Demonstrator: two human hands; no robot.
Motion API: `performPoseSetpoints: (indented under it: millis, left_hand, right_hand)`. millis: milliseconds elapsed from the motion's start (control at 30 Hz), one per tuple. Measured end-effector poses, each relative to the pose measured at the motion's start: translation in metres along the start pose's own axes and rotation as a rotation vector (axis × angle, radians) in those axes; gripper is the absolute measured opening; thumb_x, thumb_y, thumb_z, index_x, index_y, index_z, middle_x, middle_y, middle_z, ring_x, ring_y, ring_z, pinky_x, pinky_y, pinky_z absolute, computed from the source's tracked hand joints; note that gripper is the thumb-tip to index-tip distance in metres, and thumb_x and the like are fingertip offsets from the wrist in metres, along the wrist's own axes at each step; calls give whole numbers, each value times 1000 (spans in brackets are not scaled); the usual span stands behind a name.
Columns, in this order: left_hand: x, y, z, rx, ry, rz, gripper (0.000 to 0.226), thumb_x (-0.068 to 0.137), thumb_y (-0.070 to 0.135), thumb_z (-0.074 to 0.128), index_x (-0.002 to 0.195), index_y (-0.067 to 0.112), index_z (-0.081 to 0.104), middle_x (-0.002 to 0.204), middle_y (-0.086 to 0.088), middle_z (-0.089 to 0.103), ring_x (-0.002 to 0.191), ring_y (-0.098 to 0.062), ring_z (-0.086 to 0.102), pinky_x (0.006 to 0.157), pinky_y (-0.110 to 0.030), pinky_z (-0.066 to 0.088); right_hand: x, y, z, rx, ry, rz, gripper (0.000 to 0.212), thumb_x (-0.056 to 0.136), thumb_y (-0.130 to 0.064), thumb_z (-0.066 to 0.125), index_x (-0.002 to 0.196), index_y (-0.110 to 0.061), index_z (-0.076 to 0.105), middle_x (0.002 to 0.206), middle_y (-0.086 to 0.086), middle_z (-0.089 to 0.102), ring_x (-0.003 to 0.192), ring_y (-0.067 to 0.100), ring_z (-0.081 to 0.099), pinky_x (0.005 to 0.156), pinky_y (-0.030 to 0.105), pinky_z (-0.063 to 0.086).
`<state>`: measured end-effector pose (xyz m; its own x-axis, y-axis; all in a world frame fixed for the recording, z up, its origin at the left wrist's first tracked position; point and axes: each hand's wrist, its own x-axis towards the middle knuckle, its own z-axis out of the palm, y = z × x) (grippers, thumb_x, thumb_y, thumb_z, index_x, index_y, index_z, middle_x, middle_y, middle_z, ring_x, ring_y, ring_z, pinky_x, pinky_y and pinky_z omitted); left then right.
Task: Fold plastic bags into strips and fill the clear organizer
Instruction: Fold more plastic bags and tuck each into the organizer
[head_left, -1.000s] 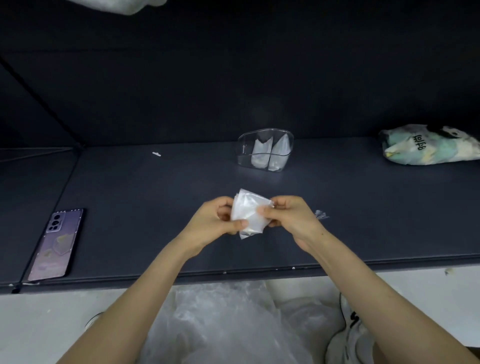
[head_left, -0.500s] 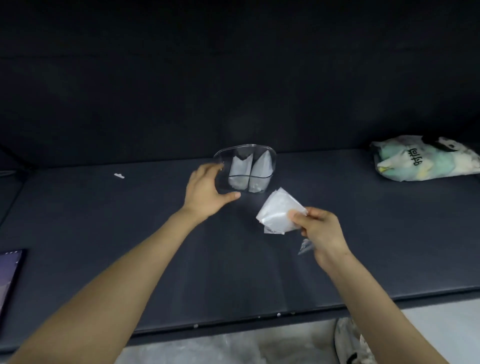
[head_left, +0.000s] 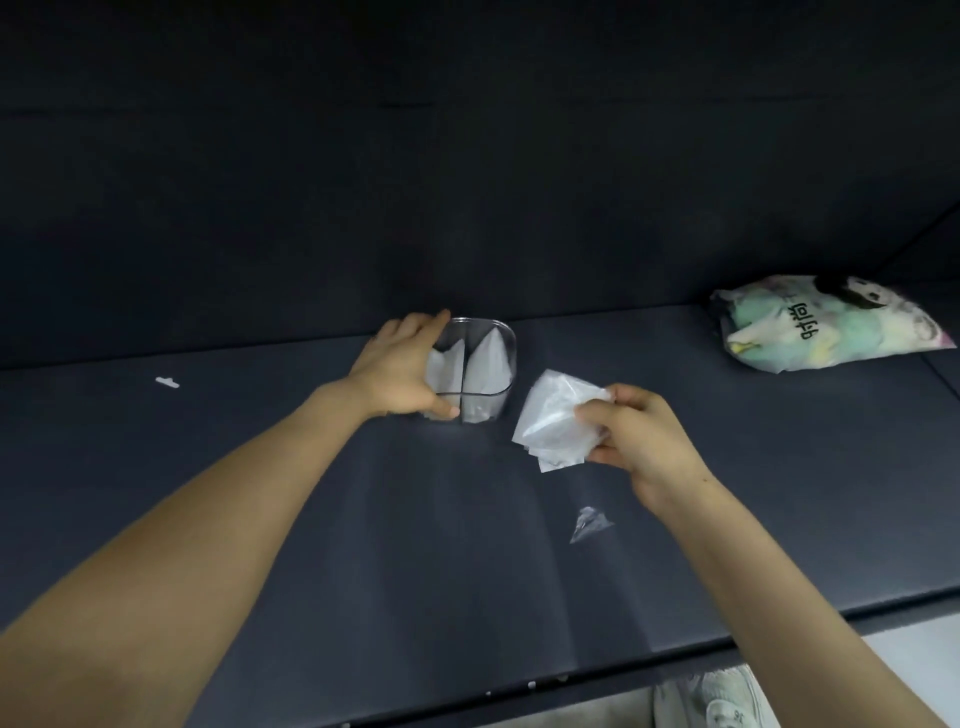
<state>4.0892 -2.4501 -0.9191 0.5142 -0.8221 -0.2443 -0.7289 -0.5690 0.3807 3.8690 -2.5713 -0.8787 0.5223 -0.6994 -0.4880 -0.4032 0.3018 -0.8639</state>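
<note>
Filling step: organizer (head_left: 488, 358) is gripped by left hand (head_left: 400, 371); folded bag (head_left: 553, 423), pinched by right hand (head_left: 644, 439) beside those fingers, must be inserted

your folded bag (head_left: 553, 418) is translucent white; the organizer (head_left: 488, 358) is clear, the table (head_left: 311, 519) dark grey, the printed bag (head_left: 826, 325) mint-and-cream.

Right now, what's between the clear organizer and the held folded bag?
Nothing; the head view shows only a narrow gap of bare dark table between clear organizer and folded plastic bag.
</note>
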Motion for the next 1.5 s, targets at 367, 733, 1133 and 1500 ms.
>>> performPoseSetpoints:
  millis: [367, 733, 1133, 1500]
  left_hand:
    - [-93, 24, 46, 62, 88, -22, 121, 66, 73, 68, 155, 26, 1, 151, 10, 21, 135, -18, 23, 111, -36, 25]
    - [-151, 31, 67, 30, 48, -40, 123, 67, 75, 65, 153, 28, -10, 157, 15, 7, 141, -14, 13, 112, -33, 16]
    - [-184, 27, 82, -15, 77, -3, 125, 62, 82, 59, 154, 28, -7, 158, 16, 5, 141, -11, 13, 109, -29, 17]
    - [-198, 16, 87, -181, 44, 20, 127, 43, 87, 33, 152, 36, -8, 157, 20, 7, 140, -7, 12, 102, -22, 12]
  right_hand:
    - [-36, 0, 8, -167, -45, -72, 9, 82, 7, 55, 77, 0, 57, 73, 11, 54, 60, 19, 58, 48, 27, 51]
    - [-44, -13, 37, -807, -183, -57, 17, 72, 5, 45, 61, -7, 43, 62, 8, 46, 59, 25, 52, 48, 26, 42]
    - [-64, -22, 80, -1462, -232, -290, 25, 82, 3, 47, 66, -12, 37, 68, 1, 43, 61, 17, 45, 53, 26, 36]
    - [-74, 23, 56, -1085, -285, -272, 30, 84, -25, 71, 105, -13, 53, 86, -3, 54, 83, 19, 54, 66, 24, 39]
